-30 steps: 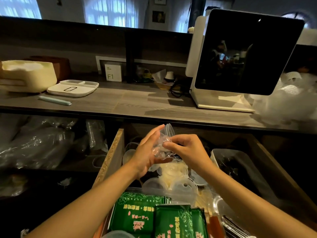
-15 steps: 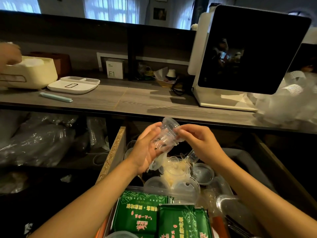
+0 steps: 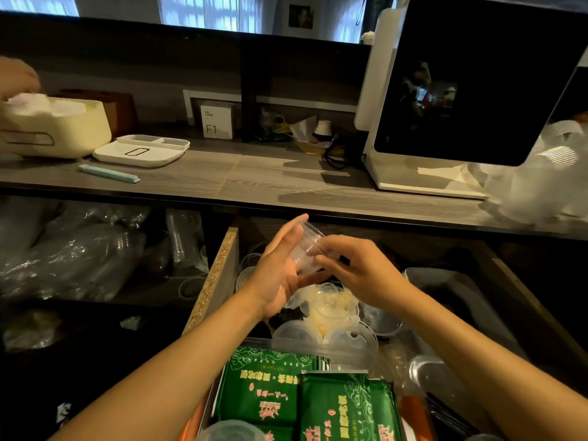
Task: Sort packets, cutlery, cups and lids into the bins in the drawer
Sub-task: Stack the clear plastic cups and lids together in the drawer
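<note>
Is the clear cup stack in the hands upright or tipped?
Tipped. The clear cup stack slants up and away between the left hand and right hand, over the drawer.

left hand [image 3: 280,275] cradles clear cups [image 3: 307,249] | right hand [image 3: 359,272] pinches them | over drawer [image 3: 219,275] bins
</note>
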The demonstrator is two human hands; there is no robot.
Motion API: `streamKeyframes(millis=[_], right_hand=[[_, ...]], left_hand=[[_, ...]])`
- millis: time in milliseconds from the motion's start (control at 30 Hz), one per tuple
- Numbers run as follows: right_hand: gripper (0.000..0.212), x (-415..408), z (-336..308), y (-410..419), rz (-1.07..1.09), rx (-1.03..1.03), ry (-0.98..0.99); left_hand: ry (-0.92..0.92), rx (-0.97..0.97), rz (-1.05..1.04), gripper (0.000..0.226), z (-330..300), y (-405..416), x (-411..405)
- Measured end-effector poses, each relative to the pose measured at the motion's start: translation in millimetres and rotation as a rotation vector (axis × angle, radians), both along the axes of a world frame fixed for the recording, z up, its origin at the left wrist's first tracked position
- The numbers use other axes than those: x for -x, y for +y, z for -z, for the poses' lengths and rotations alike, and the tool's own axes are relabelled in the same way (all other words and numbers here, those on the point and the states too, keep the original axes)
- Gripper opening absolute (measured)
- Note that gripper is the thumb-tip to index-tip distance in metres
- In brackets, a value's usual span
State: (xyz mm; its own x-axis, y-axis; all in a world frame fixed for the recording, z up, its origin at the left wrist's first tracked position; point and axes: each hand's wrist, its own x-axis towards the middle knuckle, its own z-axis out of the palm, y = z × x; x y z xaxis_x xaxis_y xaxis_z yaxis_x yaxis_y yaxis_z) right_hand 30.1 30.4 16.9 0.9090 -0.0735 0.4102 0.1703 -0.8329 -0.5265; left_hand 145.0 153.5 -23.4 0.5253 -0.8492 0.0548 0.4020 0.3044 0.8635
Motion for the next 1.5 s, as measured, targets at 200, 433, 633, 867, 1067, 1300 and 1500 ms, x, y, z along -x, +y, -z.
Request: streamKeyframes(millis=[200, 433, 633, 867, 1067, 1300, 1500], right_hand=[[0.02, 2.4, -5.6, -5.0, -0.187, -0.03, 0.184], [0.024, -12.4, 31.5, -29.7, 0.55, -0.353, 0.336], [0.021, -20.7, 71.3, -21.3, 0.526, -0.302, 0.665], [0.014, -7.9, 30.2, -28.3, 0.508, -0.933, 0.297], [0.009, 18.7, -16.0, -6.3, 0.441, -0.664, -0.071], [0.011, 26.2, -0.1, 17.7, 0.311, -0.362, -0.012], [0.023, 23.5, 7.1, 19.3, 0.126, -0.338, 0.035]], left_hand=[[-0.058, -0.022, -0.004, 0.057, 1.2, 1.0, -3.7], [0.049, 0.007, -0.278, 0.053, -1.4, 3.4, -12.1], [0.1, -0.022, -0.302, 0.029, -4.5, 3.7, -7.9], [0.041, -0.123, -0.283, 0.018, -2.7, 2.3, -8.1], [0.092, -0.116, -0.172, 0.038, -3.3, 1.7, -6.3], [0.007, -0.087, 0.035, 0.059, -1.2, 5.2, -1.6], [-0.025, -0.096, 0.065, 0.053, -3.4, 5.4, 5.2]])
